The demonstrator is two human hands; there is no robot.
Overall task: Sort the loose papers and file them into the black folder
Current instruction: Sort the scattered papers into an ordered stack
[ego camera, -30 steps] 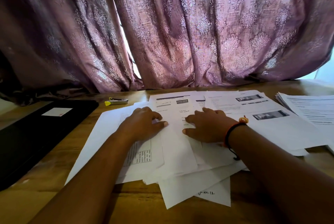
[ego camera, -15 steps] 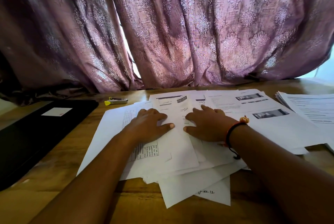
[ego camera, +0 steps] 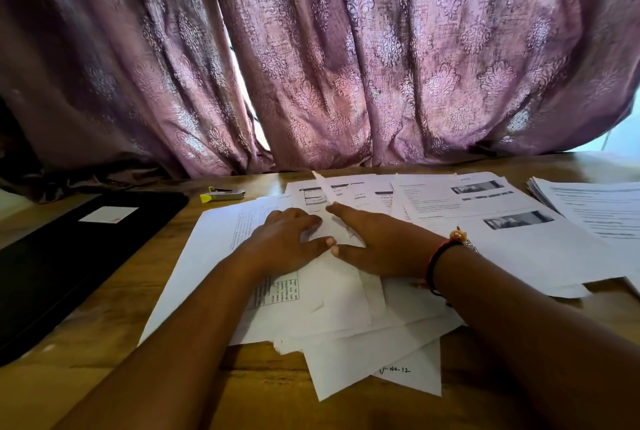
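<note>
- The table (ego camera: 104, 343) is wood. A mauve patterned curtain (ego camera: 145, 65) hangs along its far edge, behind the pile (ego camera: 346, 332) of loose white papers at its middle.
- The black folder (ego camera: 62, 266) lies shut and flat, well to the left of the pile and apart from it. It bears a white label (ego camera: 109, 214) on its cover.
- A small grey item (ego camera: 225, 194) with a yellow end lies just beyond the pile's far-left corner. I cannot tell what it is.
- The left hand (ego camera: 287, 242) rests palm down on the left half of the pile. Its fingers are straight and together, its thumb is stretched out to the right, and it pinches nothing.
- One sheet (ego camera: 323, 188) in the pile stands up in a thin ridge between the two hands, with its far tip lifted off the papers beneath.
- The right hand (ego camera: 377, 246) rests palm down on the pile's middle. Its fingers are straight and point toward the ridge, and its thumb nearly meets the left thumb. It presses flat, with nothing curled into it.
- A dark bracelet (ego camera: 438, 261) with an orange bead circles the right wrist, above the pile's right part.
- Printed sheets with grey photos (ego camera: 512, 221) form the pile's right side, overlapping one another.
- A separate stack (ego camera: 595, 207) of printed pages lies just right of the pile, at the frame's edge.
</note>
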